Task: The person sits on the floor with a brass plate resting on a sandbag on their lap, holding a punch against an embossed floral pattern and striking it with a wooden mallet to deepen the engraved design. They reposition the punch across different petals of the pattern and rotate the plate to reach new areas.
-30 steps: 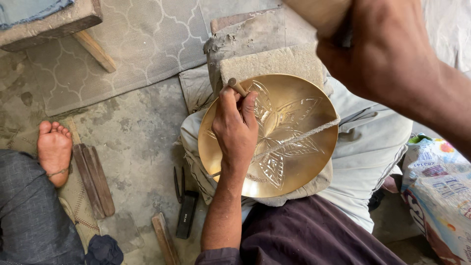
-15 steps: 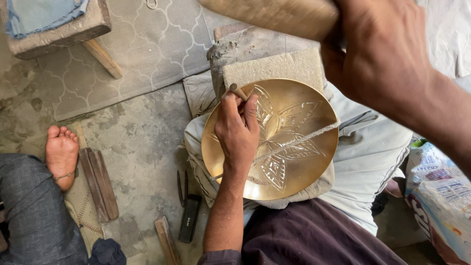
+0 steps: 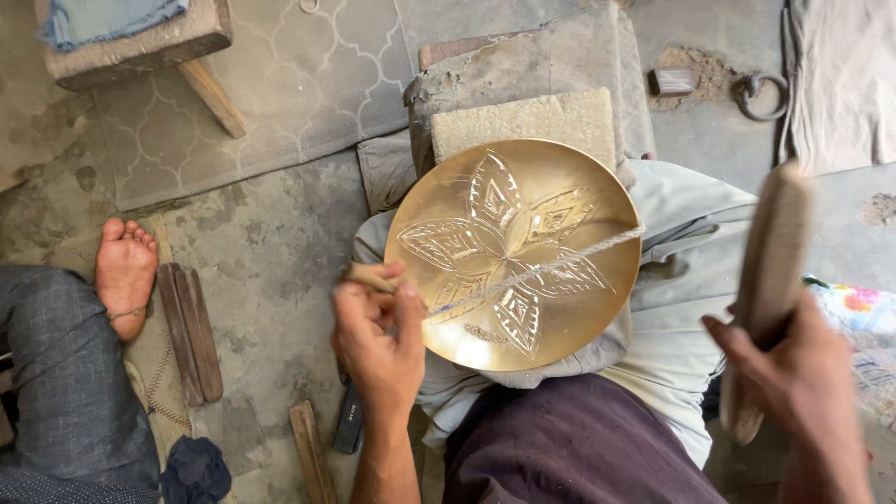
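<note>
The left hand point(image 3: 378, 341) is gripping a chisel point(image 3: 373, 277) beside the round, shiny brass plate point(image 3: 513, 252) engraved with a flower; the right hand point(image 3: 793, 373) is clasping a wooden mallet point(image 3: 770, 271).

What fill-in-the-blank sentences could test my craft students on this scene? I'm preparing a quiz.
1. The brass plate is engraved with a ____ pattern.
2. The left hand pinches a small chisel at the plate's ____ edge.
3. The right hand grips a ____ mallet.
4. A bare ____ rests on the floor at left.

Missing words: flower; left; wooden; foot
</note>
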